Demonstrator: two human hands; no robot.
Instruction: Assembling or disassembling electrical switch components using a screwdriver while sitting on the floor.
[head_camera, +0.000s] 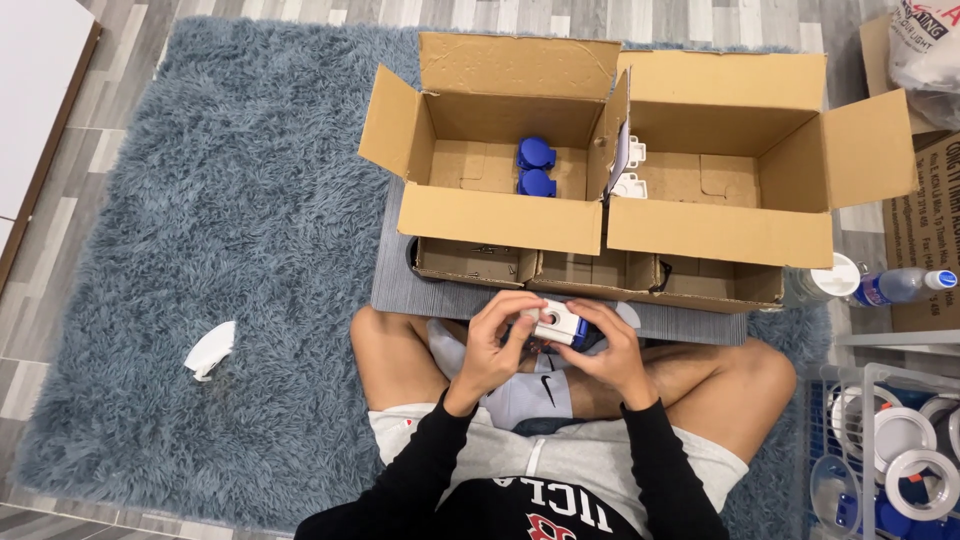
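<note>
A small white-and-blue part is held above the lap, between both hands. The left hand is curled round its near side, fingertips on top; the right hand is cupped under and behind it. Both are closed on it.

Just ahead, two open boxes are set side by side on a grey board. Blue pieces are seen in the left box, white pieces in the right box.

The grip looks to be by fingertips only, so the part could be dropped into the lap or onto the rug if pressed or twisted unevenly. If blue and white halves are being pulled apart, one could spring loose. A piece could also be put in the wrong box, since the two stand touching.
</note>
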